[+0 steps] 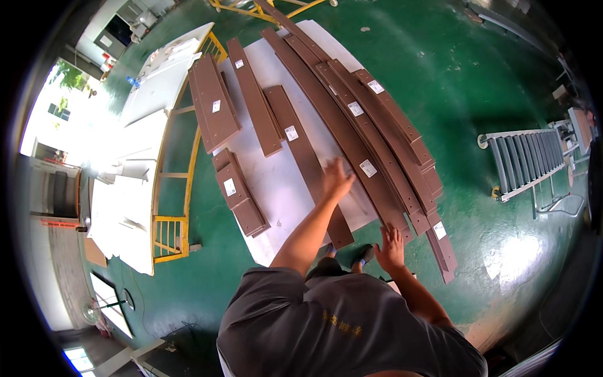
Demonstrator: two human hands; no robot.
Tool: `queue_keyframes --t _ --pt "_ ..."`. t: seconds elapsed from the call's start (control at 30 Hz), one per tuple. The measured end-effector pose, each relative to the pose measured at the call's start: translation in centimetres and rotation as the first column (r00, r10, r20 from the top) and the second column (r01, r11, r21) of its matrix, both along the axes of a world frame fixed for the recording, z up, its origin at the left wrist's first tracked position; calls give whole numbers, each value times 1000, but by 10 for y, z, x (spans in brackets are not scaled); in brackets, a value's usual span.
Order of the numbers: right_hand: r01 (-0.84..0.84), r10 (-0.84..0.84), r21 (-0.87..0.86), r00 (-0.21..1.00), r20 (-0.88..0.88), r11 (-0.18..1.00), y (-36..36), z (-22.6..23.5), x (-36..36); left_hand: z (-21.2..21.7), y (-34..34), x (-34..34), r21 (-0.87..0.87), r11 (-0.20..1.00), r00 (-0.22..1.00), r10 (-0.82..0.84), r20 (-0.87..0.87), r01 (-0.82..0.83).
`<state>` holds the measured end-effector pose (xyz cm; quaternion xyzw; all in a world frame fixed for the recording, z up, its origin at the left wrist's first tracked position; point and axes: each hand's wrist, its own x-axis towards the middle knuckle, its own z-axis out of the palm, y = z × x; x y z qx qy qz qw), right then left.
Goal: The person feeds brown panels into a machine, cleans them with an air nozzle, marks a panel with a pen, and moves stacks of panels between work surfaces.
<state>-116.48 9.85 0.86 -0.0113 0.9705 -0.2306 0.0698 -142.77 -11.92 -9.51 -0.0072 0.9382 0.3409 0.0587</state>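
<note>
Nearest, lower centre: my grey shirt (345,317) carries yellow lettering across it; my shoes are mostly hidden, only parts showing below the worktop edge. Right grip (391,250), lower right of centre: fingers extended and spread, closed on nothing, fingertips at the near end of the long brown board (346,135). Left grip (338,180), centre: motion-blurred; cannot tell whether it is open or closed, or touching anything. It sits between that long board and the middle board (304,157), part of which my forearm covers.

Boards overlap at right of centre, so their count is uncertain. White labels show on several; print too small to read. The pale worktop (282,191) shows between boards; its supports are hidden.

Farther out: roller stand (527,158), right; yellow-framed trolley (171,229), left; another yellow frame (245,9), cut off at upper edge. Window glare washes out detail, upper left.
</note>
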Motion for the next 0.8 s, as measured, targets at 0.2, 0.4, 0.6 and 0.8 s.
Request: queue_keyframes --t 0.2,0.4,0.6,0.8 --pt "260 -56 -423 898 436 868 -46 -89 3 64 -20 35 -288 860 881 463 91 -422" --pt "546 -22 -592 746 666 593 -85 -40 -43 62 -22 26 -33 860 860 509 -8 -509" --pt "444 -245 -860 889 387 253 -59 -20 -42 87 25 9 152 881 882 463 -86 -448" --pt "724 -258 -687 655 711 -55 -8 19 -106 118 55 -40 74 935 937 349 -25 -347"
